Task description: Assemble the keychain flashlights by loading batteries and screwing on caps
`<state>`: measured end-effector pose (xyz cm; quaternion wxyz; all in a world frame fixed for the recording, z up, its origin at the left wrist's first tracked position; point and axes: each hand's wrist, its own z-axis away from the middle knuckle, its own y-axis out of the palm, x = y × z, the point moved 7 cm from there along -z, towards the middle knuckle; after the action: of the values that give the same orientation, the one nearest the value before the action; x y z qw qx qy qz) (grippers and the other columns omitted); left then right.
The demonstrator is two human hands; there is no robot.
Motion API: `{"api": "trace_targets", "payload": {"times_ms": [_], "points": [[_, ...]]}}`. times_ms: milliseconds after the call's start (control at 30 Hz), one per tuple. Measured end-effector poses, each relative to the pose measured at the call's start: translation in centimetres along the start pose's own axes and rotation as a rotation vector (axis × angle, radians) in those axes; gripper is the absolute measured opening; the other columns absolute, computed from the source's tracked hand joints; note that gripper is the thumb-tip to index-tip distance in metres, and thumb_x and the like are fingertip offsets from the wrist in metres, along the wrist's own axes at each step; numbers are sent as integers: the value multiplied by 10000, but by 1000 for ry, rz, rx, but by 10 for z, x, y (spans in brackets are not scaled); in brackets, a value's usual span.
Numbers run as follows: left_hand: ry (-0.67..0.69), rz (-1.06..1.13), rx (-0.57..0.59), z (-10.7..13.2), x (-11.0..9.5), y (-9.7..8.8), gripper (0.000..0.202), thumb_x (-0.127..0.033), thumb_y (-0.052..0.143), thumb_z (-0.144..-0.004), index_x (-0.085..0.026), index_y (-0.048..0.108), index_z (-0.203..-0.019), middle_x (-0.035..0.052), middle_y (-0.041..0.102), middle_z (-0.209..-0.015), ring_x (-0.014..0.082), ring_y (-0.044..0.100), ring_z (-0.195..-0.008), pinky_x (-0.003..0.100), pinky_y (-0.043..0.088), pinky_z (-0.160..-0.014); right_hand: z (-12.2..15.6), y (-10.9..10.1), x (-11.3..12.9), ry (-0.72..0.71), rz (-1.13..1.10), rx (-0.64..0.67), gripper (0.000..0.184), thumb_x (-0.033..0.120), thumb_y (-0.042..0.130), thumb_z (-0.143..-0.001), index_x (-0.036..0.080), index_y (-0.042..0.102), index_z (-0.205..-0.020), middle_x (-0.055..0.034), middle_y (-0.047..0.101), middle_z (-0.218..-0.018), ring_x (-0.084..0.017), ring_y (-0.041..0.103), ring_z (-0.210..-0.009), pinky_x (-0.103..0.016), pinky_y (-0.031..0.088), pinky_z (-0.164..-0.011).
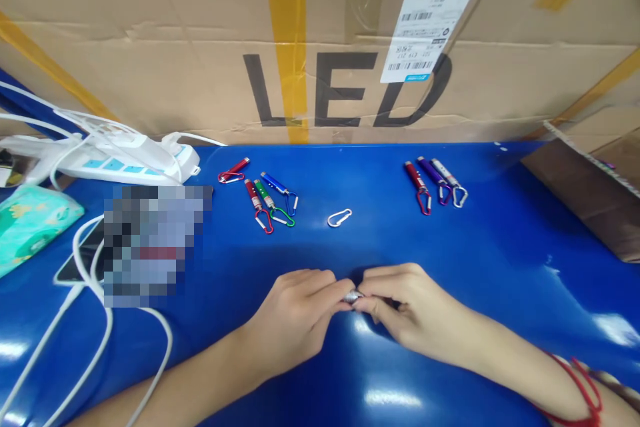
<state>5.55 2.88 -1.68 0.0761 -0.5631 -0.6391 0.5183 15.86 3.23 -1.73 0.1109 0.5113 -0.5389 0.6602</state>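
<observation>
Between my two hands, low over the blue table, is a silver keychain flashlight (353, 296); only a short ridged metal part of it shows, and the rest is hidden by fingers. My left hand (305, 310) is closed round its left end. The thumb and fingers of my right hand (407, 303) pinch its right end. Just beyond the hands lies a loose silver carabiner (340, 217). Farther left are several keychain flashlights with carabiners, among them a green one (265, 193) and a blue one (274, 182). At the right lie a red (415, 177), a purple (433, 172) and a white flashlight (445, 173).
A large cardboard box (200, 80) marked LED stands along the table's back edge. On the left are a white power strip (135, 159), a phone (83, 260), white cables (107, 327) and a green tissue pack (37, 223). A brown carton (585, 193) borders the right.
</observation>
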Motion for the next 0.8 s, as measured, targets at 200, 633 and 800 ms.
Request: {"api": "trace_targets", "payload": {"times_ms": [200, 633, 800], "points": [[60, -62, -49, -2, -1, -4, 178, -129, 416, -929, -128, 587, -980, 19, 629, -663, 123, 531, -526, 240, 419, -522, -2, 0, -6, 98, -127, -21, 290, 166, 491, -863, 107, 614, -608, -11, 554, -533, -67, 473, -448, -165, 346, -436], [-9, 181, -85, -6, 10, -5, 198, -172, 468, -926, -140, 610, -1060, 28, 664, -711, 119, 578, -595, 218, 461, -578, -1, 1, -26, 365, -308, 101, 321, 372, 600, -813, 129, 612, -604, 18, 529, -482, -59, 460, -390, -153, 372, -377], [-176, 245, -101, -8, 12, -7, 152, -133, 520, -874, -146, 659, -935, 25, 688, -753, 118, 609, -645, 202, 467, -627, 0, -9, -20, 245, -142, 4, 350, 354, 554, -859, 145, 600, -581, 16, 550, -492, -64, 488, -407, -161, 393, -400]]}}
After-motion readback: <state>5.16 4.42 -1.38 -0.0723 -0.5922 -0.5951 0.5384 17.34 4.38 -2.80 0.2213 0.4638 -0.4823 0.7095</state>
